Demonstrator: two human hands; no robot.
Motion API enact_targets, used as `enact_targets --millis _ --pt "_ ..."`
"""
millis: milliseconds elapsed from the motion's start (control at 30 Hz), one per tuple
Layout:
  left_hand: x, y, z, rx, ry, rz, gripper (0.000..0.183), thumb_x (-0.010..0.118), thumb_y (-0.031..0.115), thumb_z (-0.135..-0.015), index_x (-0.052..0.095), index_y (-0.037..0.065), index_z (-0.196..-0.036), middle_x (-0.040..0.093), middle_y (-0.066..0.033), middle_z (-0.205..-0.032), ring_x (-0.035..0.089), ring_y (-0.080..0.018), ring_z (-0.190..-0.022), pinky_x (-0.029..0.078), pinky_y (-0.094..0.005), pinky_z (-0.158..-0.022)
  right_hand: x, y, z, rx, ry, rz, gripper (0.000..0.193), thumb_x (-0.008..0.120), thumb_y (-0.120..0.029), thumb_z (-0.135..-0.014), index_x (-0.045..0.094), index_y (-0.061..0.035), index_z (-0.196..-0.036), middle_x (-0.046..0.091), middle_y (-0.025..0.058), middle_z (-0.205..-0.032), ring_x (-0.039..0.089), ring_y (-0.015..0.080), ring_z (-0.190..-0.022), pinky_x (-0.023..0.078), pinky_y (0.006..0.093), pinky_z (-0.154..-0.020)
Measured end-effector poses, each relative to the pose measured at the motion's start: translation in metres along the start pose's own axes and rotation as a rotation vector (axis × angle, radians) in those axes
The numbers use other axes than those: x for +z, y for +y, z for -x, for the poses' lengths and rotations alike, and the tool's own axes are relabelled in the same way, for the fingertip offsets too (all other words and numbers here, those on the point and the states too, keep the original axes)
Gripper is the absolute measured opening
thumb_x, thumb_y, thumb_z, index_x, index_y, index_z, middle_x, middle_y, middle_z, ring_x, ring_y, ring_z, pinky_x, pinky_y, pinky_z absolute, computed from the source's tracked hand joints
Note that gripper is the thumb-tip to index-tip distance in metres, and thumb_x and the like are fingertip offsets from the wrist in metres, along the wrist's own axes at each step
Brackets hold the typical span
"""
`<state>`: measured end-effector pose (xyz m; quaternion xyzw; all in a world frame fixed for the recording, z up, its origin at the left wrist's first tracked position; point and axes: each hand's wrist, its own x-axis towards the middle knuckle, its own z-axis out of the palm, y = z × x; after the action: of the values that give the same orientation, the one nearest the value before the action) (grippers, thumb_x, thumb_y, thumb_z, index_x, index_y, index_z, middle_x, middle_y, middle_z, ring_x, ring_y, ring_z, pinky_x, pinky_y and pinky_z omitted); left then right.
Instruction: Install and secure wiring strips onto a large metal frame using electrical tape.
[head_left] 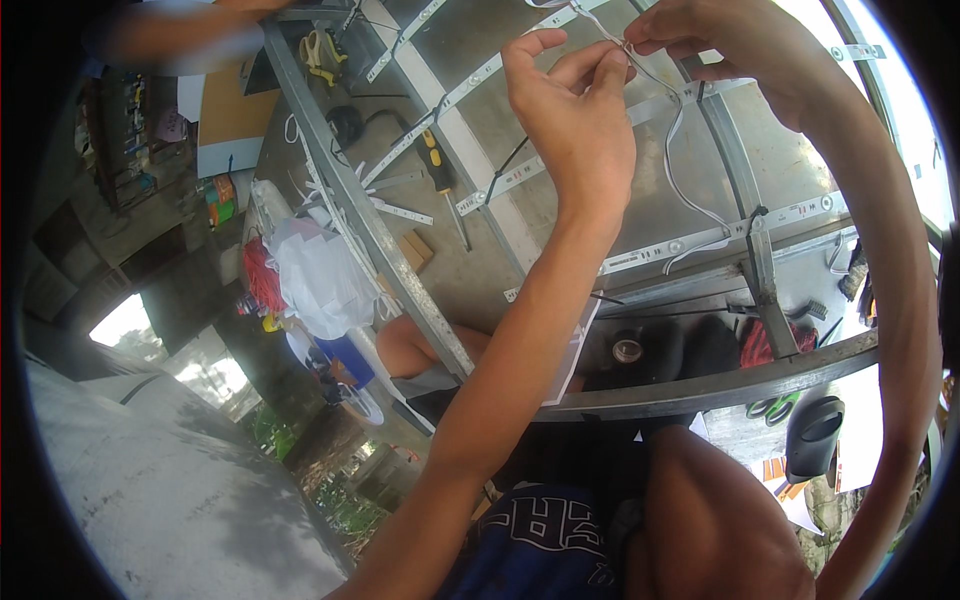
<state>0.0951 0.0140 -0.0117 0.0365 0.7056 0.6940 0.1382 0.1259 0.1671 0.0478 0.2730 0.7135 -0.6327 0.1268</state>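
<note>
My left hand point(580, 125) and my right hand point(735, 40) meet at the top of the view, over a metal frame point(440, 330). Between their fingertips is a thin white wire point(668, 150), which both pinch at nearly the same spot. From there the wire hangs in a loose curve to a white LED strip point(690, 245) fixed across the frame. Another LED strip point(515, 178) runs behind my left wrist, with a black cable tie around it. The exact joint of the wire is small and partly covered by my fingers.
Below the frame lie a yellow-and-black screwdriver point(440, 175), yellow-handled pliers point(322, 55) and white plastic bags point(320, 275). Green-handled scissors point(775, 408) and a black slipper point(815, 440) are at the lower right. Another person's blurred arm point(190, 35) reaches in at upper left.
</note>
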Motion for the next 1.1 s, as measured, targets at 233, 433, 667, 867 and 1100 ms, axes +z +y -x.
enact_targets --millis 233,433,667,867,1100 --pt "0.000 0.002 -0.003 -0.110 0.000 0.146 0.046 0.066 -0.008 -0.086 0.035 -0.002 -0.120 0.069 -0.0227 -0.098 0.068 -0.0227 -0.086 0.052 -0.0294 -0.082 0.007 -0.009 0.000 0.115 0.071 0.020 0.018 0.064 -0.012 -0.087 0.075 0.0020 -0.089 0.061 0.0061 -0.074 0.053 0.0148 -0.070 0.044 0.0284 -0.065" --pt "-0.002 -0.002 -0.008 -0.088 -0.037 0.161 0.058 0.073 -0.007 -0.080 0.035 -0.006 -0.123 0.068 -0.0231 -0.101 0.067 -0.0256 -0.085 0.054 -0.0330 -0.082 0.005 0.001 -0.012 0.157 0.083 -0.001 0.017 0.065 -0.012 -0.087 0.075 0.0023 -0.089 0.062 0.0066 -0.074 0.053 0.0153 -0.072 0.043 0.0305 -0.065" --pt "-0.001 -0.005 -0.011 -0.048 -0.036 0.062 0.050 0.070 -0.005 -0.083 0.035 -0.005 -0.120 0.069 -0.0217 -0.094 0.066 -0.0228 -0.086 0.050 -0.0296 -0.083 0.019 -0.010 0.019 -0.089 0.194 0.212 0.022 0.063 -0.016 -0.089 0.075 0.0025 -0.095 0.069 0.0112 -0.086 0.060 0.0181 -0.082 0.050 0.0309 -0.073" --pt "0.002 -0.002 -0.008 0.001 -0.027 -0.011 0.056 0.073 -0.007 -0.080 0.036 -0.007 -0.122 0.070 -0.0220 -0.095 0.066 -0.0225 -0.082 0.051 -0.0319 -0.080 0.004 0.000 -0.007 -0.019 0.023 0.126 0.022 0.065 -0.015 -0.089 0.075 0.0028 -0.098 0.071 0.0104 -0.083 0.063 0.0167 -0.080 0.052 0.0283 -0.069" --pt "0.000 0.001 -0.004 -0.086 -0.023 0.102 0.049 0.070 -0.008 -0.083 0.037 -0.005 -0.120 0.069 -0.0223 -0.100 0.067 -0.0230 -0.088 0.052 -0.0308 -0.083 0.005 0.020 -0.022 -0.050 0.000 -0.034 0.015 0.067 -0.008 -0.089 0.073 0.0043 -0.091 0.070 0.0114 -0.081 0.067 0.0173 -0.072 0.056 0.0275 -0.065"
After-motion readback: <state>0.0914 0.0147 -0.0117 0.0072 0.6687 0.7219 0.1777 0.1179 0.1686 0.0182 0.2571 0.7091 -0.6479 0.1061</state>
